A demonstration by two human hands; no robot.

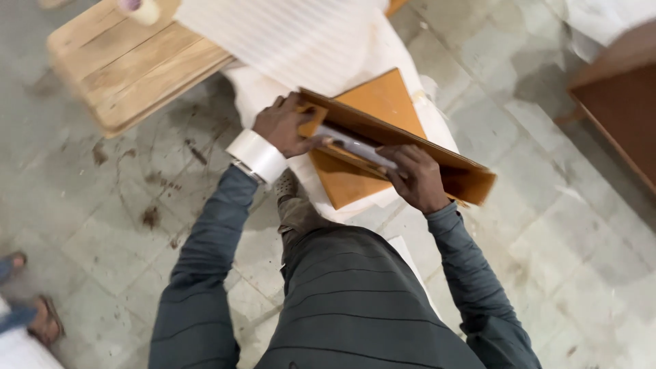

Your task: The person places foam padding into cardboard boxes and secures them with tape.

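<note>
An open orange-brown cardboard box (471, 179) is tilted in front of me, above a flat orange board (383, 102) lying on white wrapping sheets (403, 58). My left hand (287, 126) grips the box's left end, with a roll of clear tape (256, 156) worn round the wrist. My right hand (417, 179) holds the box's near edge and presses a pale flat object (355, 145) into its opening. What that object is stays unclear.
A wooden bench (116, 65) stands at upper left, with a small pale roll (143, 9) on it. Dark wooden furniture (625, 109) sits at the right edge. Another person's sandalled feet (41, 318) are at lower left on the stained tile floor.
</note>
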